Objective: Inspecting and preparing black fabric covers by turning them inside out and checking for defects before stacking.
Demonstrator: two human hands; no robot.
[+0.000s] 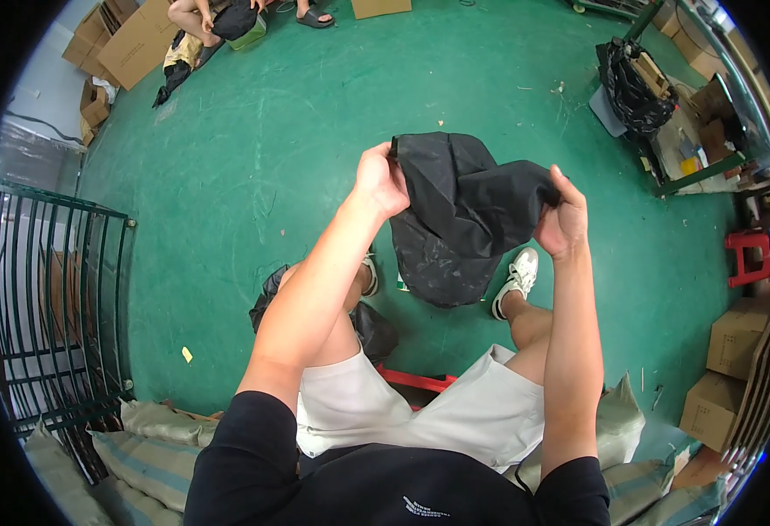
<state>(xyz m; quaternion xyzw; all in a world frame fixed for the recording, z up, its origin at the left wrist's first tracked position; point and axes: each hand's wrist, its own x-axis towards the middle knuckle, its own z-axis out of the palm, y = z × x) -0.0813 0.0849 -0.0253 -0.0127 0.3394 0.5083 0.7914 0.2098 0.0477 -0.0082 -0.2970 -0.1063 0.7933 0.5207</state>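
Note:
A piece of black fabric (455, 215), thin and creased, hangs between my two hands above the green floor. My left hand (382, 181) grips its upper left corner, with the fingers hidden behind the cloth. On the other side, my right hand (565, 216) is closed on a bunched part of its right edge, thumb pointing up. The cloth's lower part drapes down between my feet, and pale smudges mark it. Whether it is a bag or a cover I cannot tell.
Black bundled material (374, 331) lies by my left leg, near a red stool (416, 379). A green metal rack (60, 298) stands left, stuffed sacks (153, 456) behind it. Cartons (716, 410), a red stool (747, 259) and a black-lined bin (635, 92) are right. Another person (201, 22) sits far left.

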